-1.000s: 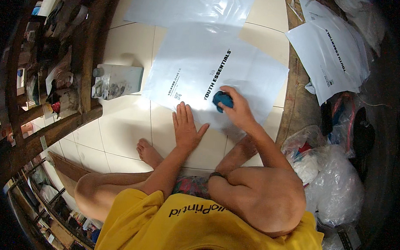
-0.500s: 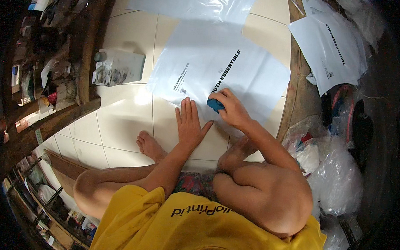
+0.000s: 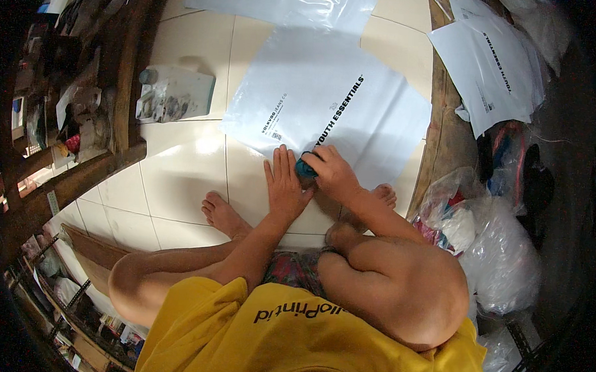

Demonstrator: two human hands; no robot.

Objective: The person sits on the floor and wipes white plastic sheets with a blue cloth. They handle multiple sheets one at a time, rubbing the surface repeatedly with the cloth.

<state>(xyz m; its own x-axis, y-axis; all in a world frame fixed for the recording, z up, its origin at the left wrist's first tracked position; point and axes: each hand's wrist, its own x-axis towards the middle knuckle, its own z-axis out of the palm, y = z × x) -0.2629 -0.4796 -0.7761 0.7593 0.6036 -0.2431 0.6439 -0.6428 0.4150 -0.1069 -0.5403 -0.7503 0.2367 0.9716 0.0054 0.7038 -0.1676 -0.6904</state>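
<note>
Blue wad (image 3: 306,165) at the near edge of a white sheet (image 3: 321,88)

The tiled floor (image 3: 180,185) takes up most of the middle of the frame, with a dark wooden rack (image 3: 128,65) along the left and a wooden board (image 3: 445,106) down the right. From where I stand, a person in a yellow shirt (image 3: 286,336) sits at the bottom of the frame. The white sheet lies print upward in the upper centre, its far end meeting a second sheet (image 3: 271,5) at the top. More printed sheets (image 3: 502,85) are piled at upper right, above clear plastic bags (image 3: 505,272). A pale jug (image 3: 183,93) sits left of centre; tile shows between it and the sheet, so there looks to be more sideways room there than on the right, where the sheet's corner comes close to the board.

The left hand (image 3: 288,185) lies flat at the near edge, fingers straight, holding nothing. Just beside it, the right hand (image 3: 334,174) has its grip curled round the blue wad; I can't tell how much of the wad rests on the sheet. I take the step in hand to be rubbing the sheet while the left hand steadies it. Another stroke would call for even pressure, led toward the far end, away from the left fingers.
</note>
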